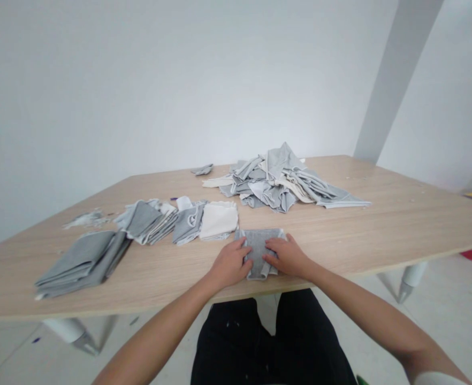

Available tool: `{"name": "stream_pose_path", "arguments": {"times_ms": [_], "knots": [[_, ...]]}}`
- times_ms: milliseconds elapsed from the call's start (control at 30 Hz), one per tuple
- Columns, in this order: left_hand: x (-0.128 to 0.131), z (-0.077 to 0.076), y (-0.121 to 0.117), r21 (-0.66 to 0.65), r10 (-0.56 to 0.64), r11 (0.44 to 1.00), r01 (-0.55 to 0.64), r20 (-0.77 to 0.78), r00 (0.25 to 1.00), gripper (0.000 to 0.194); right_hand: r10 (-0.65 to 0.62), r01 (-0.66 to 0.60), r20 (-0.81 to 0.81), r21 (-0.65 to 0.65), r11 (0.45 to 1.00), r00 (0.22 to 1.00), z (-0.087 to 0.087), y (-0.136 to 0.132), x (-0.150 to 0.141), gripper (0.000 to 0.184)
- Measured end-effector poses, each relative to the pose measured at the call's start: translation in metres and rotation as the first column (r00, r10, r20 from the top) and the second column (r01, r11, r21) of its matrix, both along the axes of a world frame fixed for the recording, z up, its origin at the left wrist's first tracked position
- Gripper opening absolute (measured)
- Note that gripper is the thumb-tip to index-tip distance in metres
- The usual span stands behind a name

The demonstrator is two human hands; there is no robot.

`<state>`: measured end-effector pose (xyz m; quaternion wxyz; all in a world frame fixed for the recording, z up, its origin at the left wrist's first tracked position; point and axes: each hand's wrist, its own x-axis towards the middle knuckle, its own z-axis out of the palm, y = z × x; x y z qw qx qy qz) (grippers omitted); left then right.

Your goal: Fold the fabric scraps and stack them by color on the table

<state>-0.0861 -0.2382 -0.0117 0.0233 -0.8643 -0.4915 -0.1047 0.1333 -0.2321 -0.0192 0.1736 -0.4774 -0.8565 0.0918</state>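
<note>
Fingers of the left hand, at nine o'clock, and right hand, at three, rest apart on the grey cloth, seemingly to hold it flat, near six o'clock on the worktop.

A plain white wall rises behind a pale wood-grain desk on white legs. A darker grey strip slants down at the right. The floor below is pale.

Head camera: worn on the head, peering forward and down
Table: close by, looked down on from its near side
Wall: faced beyond, farther off
</note>
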Motion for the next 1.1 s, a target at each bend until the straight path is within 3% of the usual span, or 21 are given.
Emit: {"name": "stream_pose_path", "arguments": {"times_ms": [133, 233, 400, 633, 833, 1100], "knots": [[0.004, -0.005, 0.002, -0.005, 0.355, 0.935, -0.355, 0.059, 0.933, 0.057, -0.051, 0.051, 0.016, 0.025, 0.998, 0.999, -0.006, -0.007, -0.002, 0.042], [0.010, -0.001, 0.009, -0.072, 0.496, 0.868, -0.492, 0.050, 0.867, 0.060, -0.102, 0.101, 0.025, 0.044, 0.994, 0.994, -0.007, -0.014, -0.005, 0.040], [0.014, 0.008, 0.015, -0.144, 0.485, 0.869, -0.474, 0.050, 0.873, 0.054, -0.143, 0.140, 0.028, 0.081, 0.987, 0.989, -0.005, -0.022, -0.007, 0.039], [0.010, 0.000, 0.002, -0.040, 0.413, 0.911, -0.411, 0.066, 0.908, 0.051, -0.157, 0.156, 0.022, 0.068, 0.985, 0.987, -0.004, -0.022, -0.003, 0.040], [0.009, -0.001, 0.010, -0.069, 0.459, 0.887, -0.457, 0.032, 0.888, 0.031, -0.183, 0.181, 0.014, 0.076, 0.981, 0.983, -0.005, -0.022, -0.004, 0.040], [0.008, 0.004, 0.026, -0.103, 0.507, 0.859, -0.501, 0.046, 0.861, 0.030, -0.175, 0.170, 0.045, 0.098, 0.981, 0.983, -0.003, -0.023, -0.007, 0.039]]}}
